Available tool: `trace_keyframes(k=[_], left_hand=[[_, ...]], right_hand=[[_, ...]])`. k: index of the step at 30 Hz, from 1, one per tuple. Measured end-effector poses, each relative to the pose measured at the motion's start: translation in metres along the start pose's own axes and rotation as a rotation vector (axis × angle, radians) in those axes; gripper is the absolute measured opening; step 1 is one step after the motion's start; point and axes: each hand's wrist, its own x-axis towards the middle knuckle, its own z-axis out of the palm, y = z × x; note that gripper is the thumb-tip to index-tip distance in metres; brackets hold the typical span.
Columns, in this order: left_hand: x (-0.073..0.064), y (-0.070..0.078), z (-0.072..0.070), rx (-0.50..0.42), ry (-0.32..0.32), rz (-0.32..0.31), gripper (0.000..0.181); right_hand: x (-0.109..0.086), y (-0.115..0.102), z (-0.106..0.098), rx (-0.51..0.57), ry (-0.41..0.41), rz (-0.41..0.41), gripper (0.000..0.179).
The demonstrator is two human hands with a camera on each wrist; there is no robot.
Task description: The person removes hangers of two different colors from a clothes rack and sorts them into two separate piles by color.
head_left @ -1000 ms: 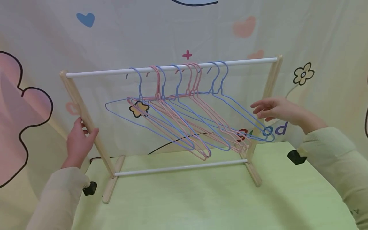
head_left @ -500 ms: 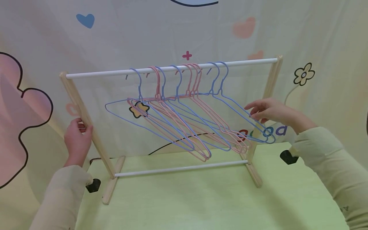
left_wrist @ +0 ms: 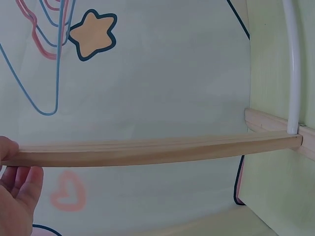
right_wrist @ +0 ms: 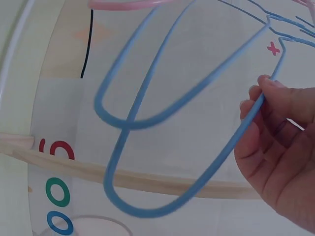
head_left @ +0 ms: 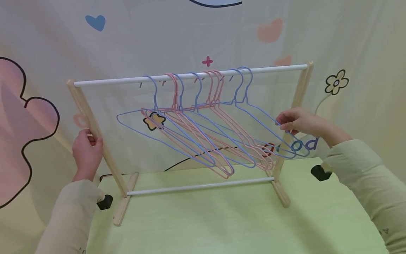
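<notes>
A small clothes rack, with a white top rail (head_left: 108, 81) and wooden side posts, stands across the head view. Several blue and pink wire hangers hang from the rail. At the left post (left_wrist: 147, 153), my left hand (head_left: 87, 153) grips the wood, thumb on one side and fingers on the other. My right hand (head_left: 302, 122) pinches the sloping arm of the rightmost blue hanger (right_wrist: 142, 213) between thumb and fingers. That hanger's hook stays over the rail. Beside it hangs another blue hanger (right_wrist: 147, 123), apart from my fingers.
The rack's feet stand on a pale green table (head_left: 206, 218). A white lower bar (head_left: 200, 186) joins the posts near the tabletop. Close behind hangs a printed cloth (head_left: 152, 42). The right post (head_left: 299, 88) is just behind my right hand.
My right hand has moved left to the rightmost blue hanger and taken hold of its arm; the hanger's lower end has swung right. My left hand has closed more around the post.
</notes>
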Motion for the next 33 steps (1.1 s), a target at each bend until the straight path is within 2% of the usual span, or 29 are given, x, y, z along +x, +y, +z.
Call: trace_keyframes(k=[10, 16, 21, 25, 29, 33], left_hand=[[-0.001, 0.001, 0.0, -0.001, -0.015, 0.028, 0.032], [-0.001, 0.0, 0.001, 0.003, -0.012, 0.032, 0.032], [-0.001, -0.001, 0.0, 0.007, -0.016, 0.025, 0.033], [-0.002, 0.0, 0.0, 0.005, -0.024, 0.016, 0.034], [-0.002, 0.001, 0.0, 0.005, -0.026, 0.017, 0.034], [-0.001, 0.0, 0.002, 0.014, -0.032, 0.019, 0.035]], right_hand=[[-0.021, 0.007, -0.019, -0.083, 0.107, 0.014, 0.017], [-0.042, 0.021, -0.03, -0.177, 0.177, 0.018, 0.011], [-0.06, 0.035, -0.038, -0.261, 0.202, 0.032, 0.011], [-0.072, 0.051, -0.041, -0.333, 0.228, -0.006, 0.01], [-0.081, 0.065, -0.039, -0.416, 0.278, -0.085, 0.011], [-0.089, 0.077, -0.035, -0.464, 0.294, -0.095, 0.013]])
